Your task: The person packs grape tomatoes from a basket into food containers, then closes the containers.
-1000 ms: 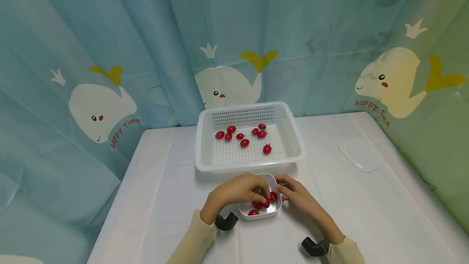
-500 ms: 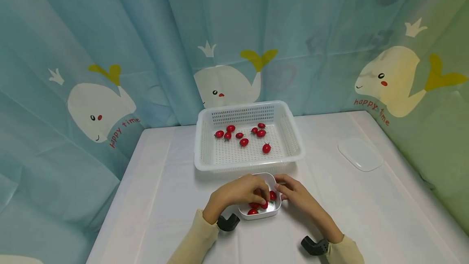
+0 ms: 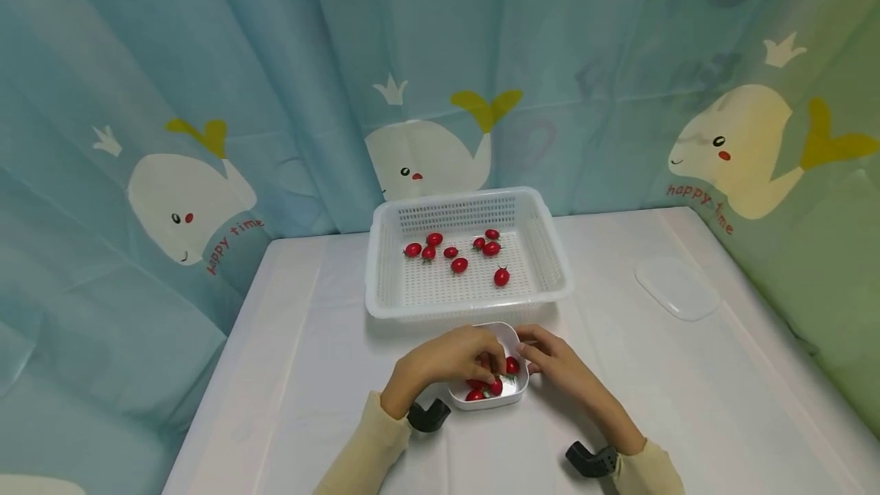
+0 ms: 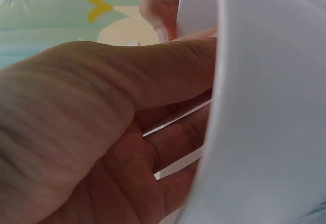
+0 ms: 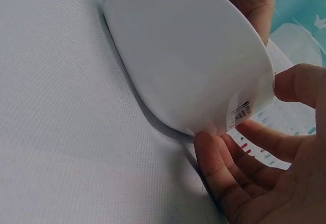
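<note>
A small white box (image 3: 507, 400) with rounded corners stands on the table and holds several red cherry tomatoes (image 3: 474, 396). My left hand (image 3: 450, 357) reaches over its left rim, fingers bent down inside. Its fingertips are right at one cherry tomato (image 3: 495, 386); I cannot tell whether they pinch it. In the left wrist view the white wall (image 4: 265, 112) hides those fingertips. My right hand (image 3: 560, 365) holds the box's right side, its fingers curled round the corner. The right wrist view shows those fingers (image 5: 270, 142) against the outer wall, beside a barcode sticker (image 5: 240, 113).
Just behind the box is a white perforated basket (image 3: 467, 310) with several more cherry tomatoes (image 3: 459, 266) spread over its floor. A clear lid (image 3: 677, 289) lies on the right of the white table (image 3: 612, 273). A blue whale-print curtain (image 3: 440, 21) hangs behind.
Both hands stay almost in place. The cherry tomato under my left fingertips has shifted slightly left and toward me within the box. The basket and lid have not moved.
</note>
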The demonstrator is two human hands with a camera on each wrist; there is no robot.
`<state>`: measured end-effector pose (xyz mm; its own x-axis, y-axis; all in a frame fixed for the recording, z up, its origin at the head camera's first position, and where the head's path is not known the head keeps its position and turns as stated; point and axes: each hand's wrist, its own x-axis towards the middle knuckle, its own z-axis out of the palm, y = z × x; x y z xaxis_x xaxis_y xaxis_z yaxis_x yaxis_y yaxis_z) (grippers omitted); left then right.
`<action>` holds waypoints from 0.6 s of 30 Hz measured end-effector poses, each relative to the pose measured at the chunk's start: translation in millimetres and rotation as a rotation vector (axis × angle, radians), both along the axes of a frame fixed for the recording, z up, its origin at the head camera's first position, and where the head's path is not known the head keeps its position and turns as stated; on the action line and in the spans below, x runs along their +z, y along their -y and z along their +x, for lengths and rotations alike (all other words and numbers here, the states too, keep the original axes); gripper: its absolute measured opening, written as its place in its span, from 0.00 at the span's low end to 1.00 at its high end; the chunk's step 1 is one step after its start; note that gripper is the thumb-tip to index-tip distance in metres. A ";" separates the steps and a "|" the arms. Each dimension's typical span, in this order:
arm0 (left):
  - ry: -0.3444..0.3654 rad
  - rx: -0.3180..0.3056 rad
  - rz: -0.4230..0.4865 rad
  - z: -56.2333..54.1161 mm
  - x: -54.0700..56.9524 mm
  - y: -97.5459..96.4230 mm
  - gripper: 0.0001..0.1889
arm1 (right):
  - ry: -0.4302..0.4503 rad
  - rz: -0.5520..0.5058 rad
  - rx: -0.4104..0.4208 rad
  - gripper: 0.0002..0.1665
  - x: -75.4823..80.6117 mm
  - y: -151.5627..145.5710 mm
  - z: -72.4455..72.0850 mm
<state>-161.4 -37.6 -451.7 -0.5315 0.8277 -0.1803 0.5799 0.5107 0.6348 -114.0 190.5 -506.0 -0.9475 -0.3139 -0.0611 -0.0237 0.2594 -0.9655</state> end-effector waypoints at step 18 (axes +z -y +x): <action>-0.094 0.006 0.081 3.6 20.7 6.0 0.07 | 0.025 -0.002 -0.010 0.25 -1.9 -1.2 -0.8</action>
<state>-157.8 -43.6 -431.0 -0.5481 0.8341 -0.0621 0.6355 0.4636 0.6175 -114.8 191.7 -507.9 -0.9489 -0.3041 -0.0839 0.0030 0.2573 -0.9663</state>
